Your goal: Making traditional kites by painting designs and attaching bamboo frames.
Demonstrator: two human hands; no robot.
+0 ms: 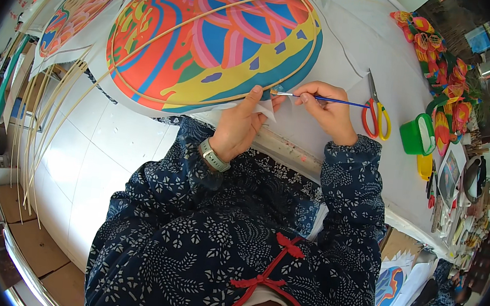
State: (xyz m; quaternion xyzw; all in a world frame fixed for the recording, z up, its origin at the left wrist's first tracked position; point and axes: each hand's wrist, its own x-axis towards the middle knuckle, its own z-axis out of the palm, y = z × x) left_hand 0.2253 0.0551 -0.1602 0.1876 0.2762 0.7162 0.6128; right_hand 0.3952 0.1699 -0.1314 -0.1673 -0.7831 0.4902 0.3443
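A large oval painted sheet point(199, 81) lies on the white table, with red, yellow, blue and pink patterns. A thin bamboo hoop point(234, 97) runs around its border, and a long bamboo strip point(168, 30) crosses it. My left hand point(238, 127) pinches the near edge of the sheet, thumb on top and fingers partly hidden beneath. In my right hand point(328, 111) is a paintbrush point(344, 102) with a blue handle, held between thumb and fingers. Its bristles touch or nearly touch the sheet's edge just right of my left thumb; which, I cannot tell.
Scissors point(382, 120) with red and yellow handles lie right of my right hand. Beyond stand a green container point(416, 137) and a heap of colourful flower-like pieces point(436, 65). Long bamboo strips point(47, 128) hang over the floor at left. Another painted oval point(81, 13) lies far left.
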